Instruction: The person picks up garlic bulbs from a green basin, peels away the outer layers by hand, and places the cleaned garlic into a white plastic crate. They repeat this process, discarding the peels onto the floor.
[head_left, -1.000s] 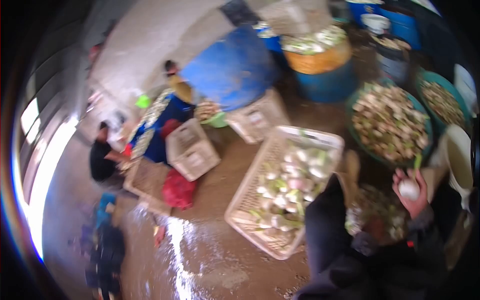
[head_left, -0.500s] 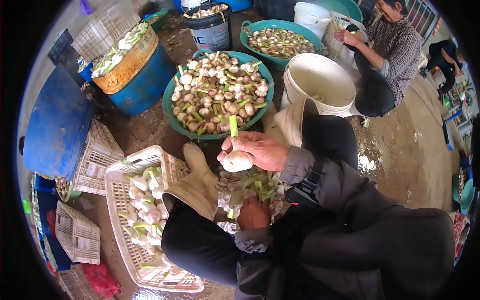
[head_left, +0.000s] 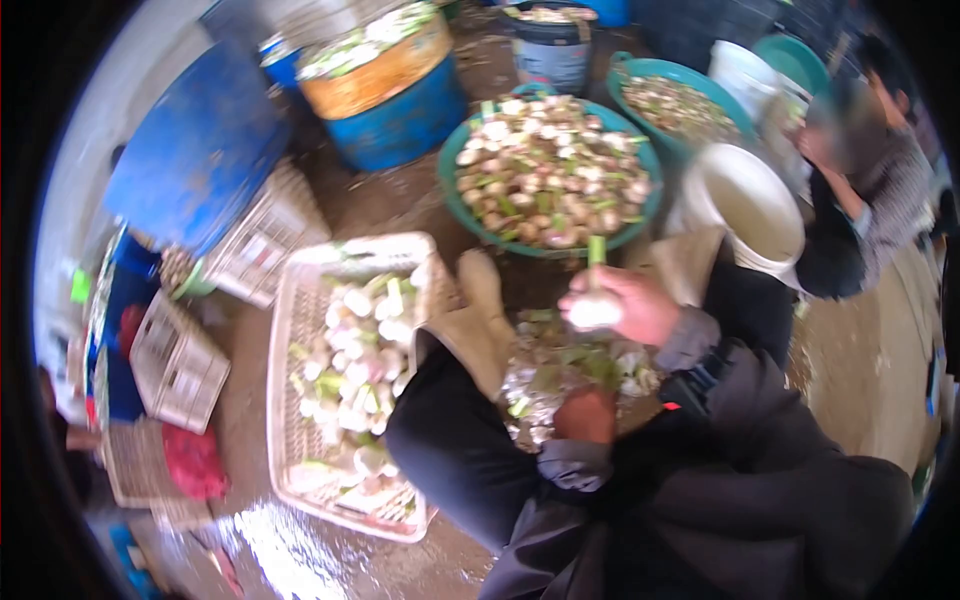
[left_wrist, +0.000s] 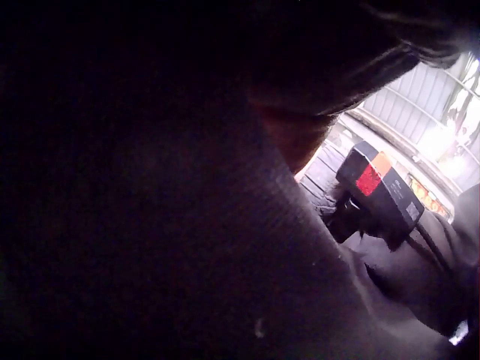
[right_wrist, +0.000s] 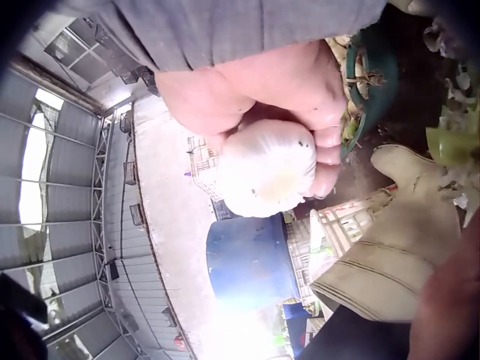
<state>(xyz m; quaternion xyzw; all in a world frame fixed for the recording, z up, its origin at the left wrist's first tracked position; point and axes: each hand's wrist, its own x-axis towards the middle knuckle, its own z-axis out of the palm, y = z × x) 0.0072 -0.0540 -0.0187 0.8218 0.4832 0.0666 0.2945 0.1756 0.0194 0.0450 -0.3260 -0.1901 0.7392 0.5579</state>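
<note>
My right hand grips a peeled white garlic bulb with its green stalk upright, above my knees. In the right wrist view the bulb shows its pale root end, with fingers curled round it. Lower down, my left hand is among garlic skins and green leaf scraps between my legs. Its fingertips are hidden there. Dark cloth fills most of the left wrist view. To the left stands a pale plastic crate holding cleaned garlic bulbs.
A green tub heaped with unpeeled garlic stands ahead. Beside it are a white bucket and another green tub. Blue barrels and stacked crates stand at left. Another person sits at right.
The head view swung right, then partly back left, so the crate and tubs sit further right than half a second ago. The bulb stays in my right hand throughout.
</note>
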